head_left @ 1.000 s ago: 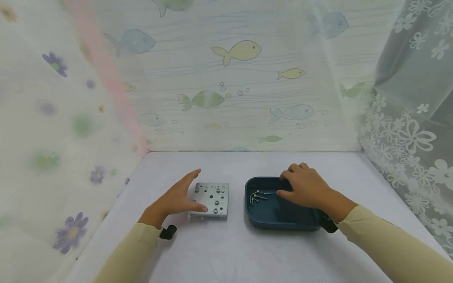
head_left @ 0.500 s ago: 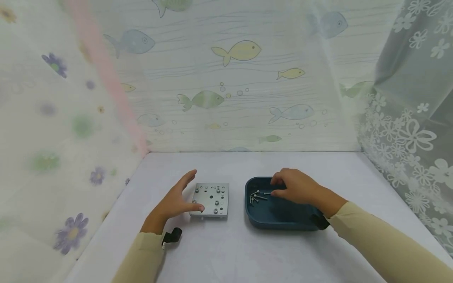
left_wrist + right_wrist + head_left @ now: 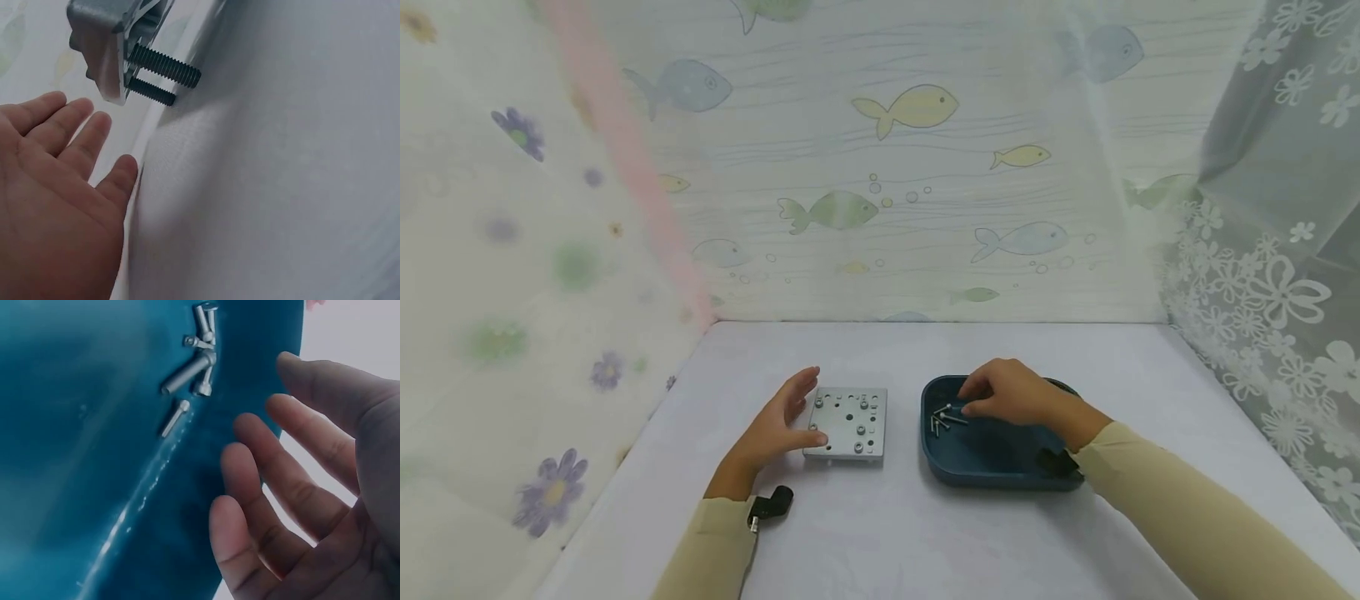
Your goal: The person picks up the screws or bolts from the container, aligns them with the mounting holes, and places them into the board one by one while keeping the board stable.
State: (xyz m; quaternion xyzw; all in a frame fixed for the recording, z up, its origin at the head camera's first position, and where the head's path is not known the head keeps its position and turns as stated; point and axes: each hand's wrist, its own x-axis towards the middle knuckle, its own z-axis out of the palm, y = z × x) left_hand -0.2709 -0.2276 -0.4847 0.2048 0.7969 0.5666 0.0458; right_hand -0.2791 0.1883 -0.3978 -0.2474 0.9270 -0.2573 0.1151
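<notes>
My left hand [image 3: 767, 433] is beside the square metal plate [image 3: 842, 425], its thumb at the near left corner and its fingers spread along the left side. The plate has several holes and several socket head screws standing in it. In the left wrist view, threaded screw ends [image 3: 165, 65] stick out beneath the plate, and the fingers [image 3: 90, 140] look straight. My right hand [image 3: 1011, 392] hovers over the dark blue tray [image 3: 992, 479], just right of a small pile of loose screws [image 3: 955, 419]. The right wrist view shows its fingers [image 3: 240, 469] relaxed, apart from the screws, holding nothing.
Both things rest on a white-covered table [image 3: 880, 533], with a gap between plate and tray. Behind the table hangs a fish-patterned curtain [image 3: 917, 208]. Flowered curtains [image 3: 1270, 292] close off the sides.
My right hand has moved left and slightly down over the tray, closer to the screws. My left hand has shifted only a little beside the plate.
</notes>
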